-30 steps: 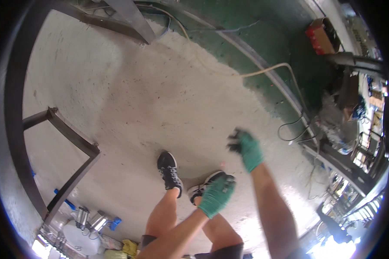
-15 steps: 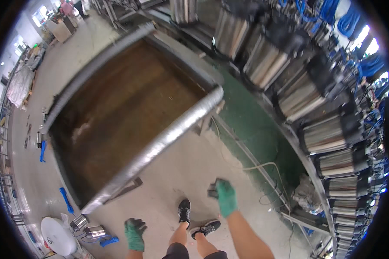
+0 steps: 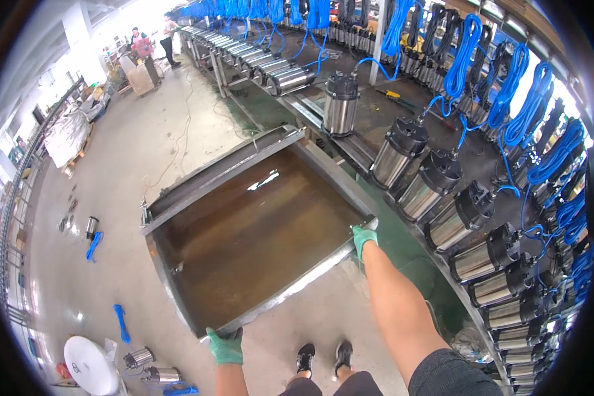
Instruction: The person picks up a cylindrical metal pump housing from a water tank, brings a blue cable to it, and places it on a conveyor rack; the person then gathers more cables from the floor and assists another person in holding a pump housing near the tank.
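Observation:
In front of me stands a low, wide metal tank (image 3: 298,285) partly filled with brownish water. My left hand (image 3: 226,348), in a green glove with dark fingers, is closed over the rim at the tank's near left corner. Farther right, my right hand (image 3: 364,239), in a matching glove, grips the near right corner with the arm stretched out. The fingertips of both hands are partly hidden by the gloves and the rim. Right of the tank, steel submersible pumps (image 3: 398,152) with black tops and blue cables line a bench; one pump (image 3: 341,104) stands upright at its edge.
Several coiled blue cables (image 3: 465,56) hang above the bench. On the floor at left lie loose pumps (image 3: 162,375), a blue cable (image 3: 121,323) and a white round drum (image 3: 90,367). People (image 3: 169,39) stand far back beside boxes (image 3: 138,78).
Both my hands have come forward from above the floor onto the tank's near corners. The view has tilted up, showing more of the bench and room. My feet now stand side by side.

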### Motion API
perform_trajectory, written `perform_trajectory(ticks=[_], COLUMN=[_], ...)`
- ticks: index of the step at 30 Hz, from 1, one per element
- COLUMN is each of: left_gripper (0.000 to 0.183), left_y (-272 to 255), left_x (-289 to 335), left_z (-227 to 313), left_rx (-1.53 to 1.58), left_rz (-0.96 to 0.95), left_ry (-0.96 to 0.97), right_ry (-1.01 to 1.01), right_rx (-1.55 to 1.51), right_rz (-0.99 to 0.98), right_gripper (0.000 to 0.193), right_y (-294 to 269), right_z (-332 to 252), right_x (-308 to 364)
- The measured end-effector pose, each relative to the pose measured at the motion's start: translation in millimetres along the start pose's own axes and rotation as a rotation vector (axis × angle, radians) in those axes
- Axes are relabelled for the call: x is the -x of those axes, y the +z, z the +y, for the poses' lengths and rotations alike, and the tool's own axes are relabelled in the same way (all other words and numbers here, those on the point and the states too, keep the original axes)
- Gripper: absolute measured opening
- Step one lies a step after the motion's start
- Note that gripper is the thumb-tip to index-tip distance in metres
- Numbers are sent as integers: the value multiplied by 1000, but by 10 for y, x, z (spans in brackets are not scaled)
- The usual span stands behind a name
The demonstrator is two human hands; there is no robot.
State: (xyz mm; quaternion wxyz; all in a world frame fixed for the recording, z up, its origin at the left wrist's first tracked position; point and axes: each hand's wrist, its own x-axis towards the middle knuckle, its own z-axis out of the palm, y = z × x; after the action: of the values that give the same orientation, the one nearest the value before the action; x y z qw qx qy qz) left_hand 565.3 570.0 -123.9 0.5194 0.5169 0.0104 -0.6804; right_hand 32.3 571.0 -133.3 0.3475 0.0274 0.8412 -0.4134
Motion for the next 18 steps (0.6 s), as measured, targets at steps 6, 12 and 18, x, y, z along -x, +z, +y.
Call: perform_trajectory(ticks=[6,12,18], left_gripper=[66,60,61], left_y=[112,-22,-156], left_x=[-126,-2,108], left_z=[-37,233,229], left_rx=[-48,-54,-89], left_rz=[25,94,110], left_ry=[-100,-111,-140], right_ry=[-116,-9,-39], right_rx=[31,-39,-176], right_rz=[184,38,16], right_gripper=[65,69,85], right_y=[-108,-103,-244], right_z=[419,281,756], right_x=[-354,414,404])
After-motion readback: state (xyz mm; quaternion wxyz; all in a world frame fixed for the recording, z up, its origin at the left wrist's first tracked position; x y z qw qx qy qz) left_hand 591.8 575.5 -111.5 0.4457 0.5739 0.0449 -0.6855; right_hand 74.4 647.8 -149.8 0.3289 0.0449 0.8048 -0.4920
